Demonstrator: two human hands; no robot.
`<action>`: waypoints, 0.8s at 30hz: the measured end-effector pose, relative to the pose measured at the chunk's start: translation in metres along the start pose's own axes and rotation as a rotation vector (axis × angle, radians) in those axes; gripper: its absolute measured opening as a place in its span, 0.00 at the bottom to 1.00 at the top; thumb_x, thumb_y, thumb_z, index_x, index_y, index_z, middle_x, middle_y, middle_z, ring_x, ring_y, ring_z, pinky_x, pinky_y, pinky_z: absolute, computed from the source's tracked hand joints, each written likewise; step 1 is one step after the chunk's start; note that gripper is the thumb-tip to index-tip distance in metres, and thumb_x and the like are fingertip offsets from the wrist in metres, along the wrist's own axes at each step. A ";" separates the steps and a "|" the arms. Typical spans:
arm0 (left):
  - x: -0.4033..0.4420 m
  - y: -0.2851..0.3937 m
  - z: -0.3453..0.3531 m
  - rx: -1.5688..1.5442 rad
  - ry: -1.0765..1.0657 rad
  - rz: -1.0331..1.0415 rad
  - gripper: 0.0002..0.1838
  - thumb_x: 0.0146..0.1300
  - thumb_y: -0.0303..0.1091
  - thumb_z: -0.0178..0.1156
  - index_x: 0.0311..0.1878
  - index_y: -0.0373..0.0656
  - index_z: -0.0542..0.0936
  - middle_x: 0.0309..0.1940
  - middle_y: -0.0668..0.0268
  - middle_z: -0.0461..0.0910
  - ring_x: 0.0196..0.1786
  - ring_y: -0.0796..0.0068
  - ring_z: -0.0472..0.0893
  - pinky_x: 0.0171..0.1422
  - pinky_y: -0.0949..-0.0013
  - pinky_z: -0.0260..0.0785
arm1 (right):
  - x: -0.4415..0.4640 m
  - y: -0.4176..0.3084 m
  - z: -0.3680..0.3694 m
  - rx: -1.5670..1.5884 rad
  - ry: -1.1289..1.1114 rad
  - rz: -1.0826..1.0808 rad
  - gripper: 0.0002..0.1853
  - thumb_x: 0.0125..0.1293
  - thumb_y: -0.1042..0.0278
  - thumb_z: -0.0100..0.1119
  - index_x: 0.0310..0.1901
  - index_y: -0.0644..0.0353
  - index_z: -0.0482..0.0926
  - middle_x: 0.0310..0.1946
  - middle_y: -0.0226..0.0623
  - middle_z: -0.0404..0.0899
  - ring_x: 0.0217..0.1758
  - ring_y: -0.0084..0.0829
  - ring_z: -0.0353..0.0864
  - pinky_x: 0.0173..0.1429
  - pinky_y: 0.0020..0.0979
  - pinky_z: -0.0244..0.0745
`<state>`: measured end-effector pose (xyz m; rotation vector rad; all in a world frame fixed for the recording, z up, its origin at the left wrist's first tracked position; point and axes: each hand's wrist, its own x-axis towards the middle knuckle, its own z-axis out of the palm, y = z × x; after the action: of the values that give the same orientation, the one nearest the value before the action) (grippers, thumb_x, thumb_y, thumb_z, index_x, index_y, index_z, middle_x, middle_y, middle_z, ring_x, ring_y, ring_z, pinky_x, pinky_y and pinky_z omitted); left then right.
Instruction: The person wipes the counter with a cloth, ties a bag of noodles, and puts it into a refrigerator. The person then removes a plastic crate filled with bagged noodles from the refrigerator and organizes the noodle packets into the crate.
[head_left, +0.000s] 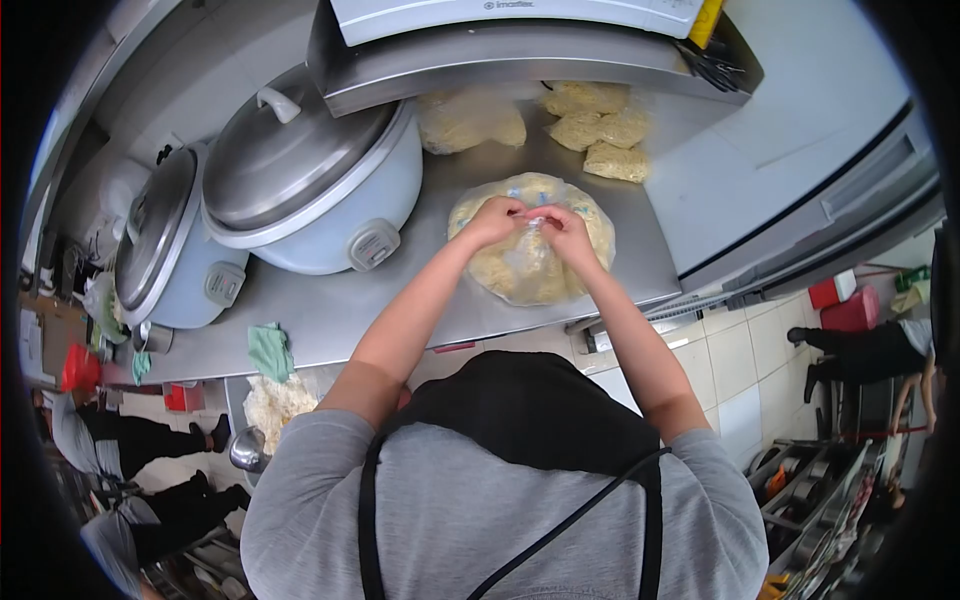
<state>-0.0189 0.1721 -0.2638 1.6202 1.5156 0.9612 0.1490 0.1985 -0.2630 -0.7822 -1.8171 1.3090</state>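
A large clear plastic bag (500,280) filled with pale yellow food, possibly noodles, sits on the steel counter in front of me. Blue print shows on its far side. My left hand (494,221) pinches the gathered top of the bag from the left. From the right, my right hand (566,236) has its fingers closed on the same gathered neck, and the fingertips of both hands meet there. Whether the neck is knotted I cannot tell.
Two big rice cookers (330,215) with metal lids stand at the left. More filled bags (615,160) lie behind, under a steel shelf (530,65). A green cloth (270,350) hangs at the counter's front edge, above a rice container (275,405). Other people stand farther off on both sides.
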 end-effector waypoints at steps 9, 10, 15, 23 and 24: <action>-0.008 0.015 -0.010 0.110 -0.049 0.048 0.07 0.51 0.31 0.57 0.32 0.38 0.79 0.28 0.56 0.78 0.32 0.65 0.77 0.37 0.66 0.66 | -0.007 -0.001 0.006 -0.770 0.141 -0.506 0.08 0.48 0.74 0.60 0.33 0.56 0.79 0.33 0.34 0.70 0.39 0.36 0.69 0.43 0.32 0.67; -0.007 0.018 -0.011 0.168 -0.036 0.060 0.07 0.51 0.30 0.56 0.32 0.39 0.79 0.29 0.55 0.78 0.33 0.62 0.78 0.39 0.64 0.67 | -0.006 0.000 0.010 -0.687 0.188 -0.451 0.07 0.48 0.74 0.60 0.32 0.55 0.79 0.33 0.33 0.70 0.41 0.36 0.69 0.45 0.32 0.66; 0.010 0.012 -0.008 0.432 0.106 0.243 0.08 0.48 0.28 0.54 0.32 0.41 0.80 0.29 0.56 0.79 0.34 0.57 0.77 0.40 0.62 0.68 | -0.023 0.001 0.027 -0.642 0.256 -0.336 0.06 0.48 0.72 0.60 0.31 0.54 0.79 0.33 0.30 0.69 0.42 0.34 0.66 0.46 0.33 0.62; 0.061 -0.022 -0.017 0.145 0.303 0.024 0.06 0.50 0.29 0.55 0.29 0.41 0.80 0.25 0.56 0.79 0.31 0.59 0.78 0.40 0.64 0.69 | -0.043 0.002 0.038 -0.806 0.331 -0.234 0.05 0.50 0.71 0.59 0.31 0.52 0.78 0.32 0.29 0.68 0.41 0.34 0.65 0.47 0.37 0.59; 0.067 -0.028 -0.015 0.139 0.351 -0.027 0.06 0.48 0.31 0.57 0.28 0.42 0.81 0.27 0.57 0.79 0.33 0.60 0.79 0.42 0.65 0.69 | -0.043 0.001 0.037 -0.836 0.318 -0.273 0.05 0.50 0.71 0.58 0.31 0.52 0.77 0.32 0.29 0.68 0.41 0.34 0.65 0.46 0.37 0.59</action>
<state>-0.0425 0.2411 -0.2777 1.5792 1.8709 1.1952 0.1407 0.1453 -0.2807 -1.0407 -2.0923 0.1891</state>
